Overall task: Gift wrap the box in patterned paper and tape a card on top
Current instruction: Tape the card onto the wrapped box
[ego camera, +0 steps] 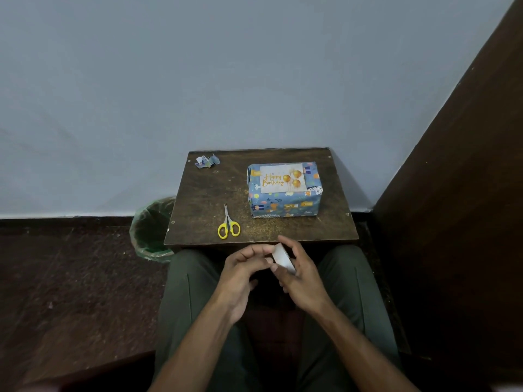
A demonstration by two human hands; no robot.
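Holding a white tape roll [283, 258] over the lap, just near of the table's near edge: right hand [304, 275] curled round the roll from the right and underneath, left hand [242, 274] meeting it from the left with fingertips [268, 248] pinching at its upper rim. Whether a strip is lifted cannot be told.

Standing on the small dark wooden table [209, 190], right of centre: wrapped box [284, 203] in blue patterned paper, upright, long side facing near. Lying flat on its top, a "Happy Birthday" card [283, 178] with gold balloons, set within the top's edges, a band of paper showing at the left and right. Box's right face close to the table's right edge; a strip of bare wood between its near face and the near edge.

Lying on the left half, near the near edge: yellow-handled scissors [228, 224], blades closed and pointing far, well apart from the box. Bare wood between scissors and box, and across the middle left.

Sitting at the far left corner: crumpled paper scraps [206, 161], just inside the edges.

Standing on the floor against the table's left side: green-lined bin [150, 227]. Rising on the right: dark wooden panel [467, 193]. Backing the table's far edge: plain blue-grey wall [226, 80].
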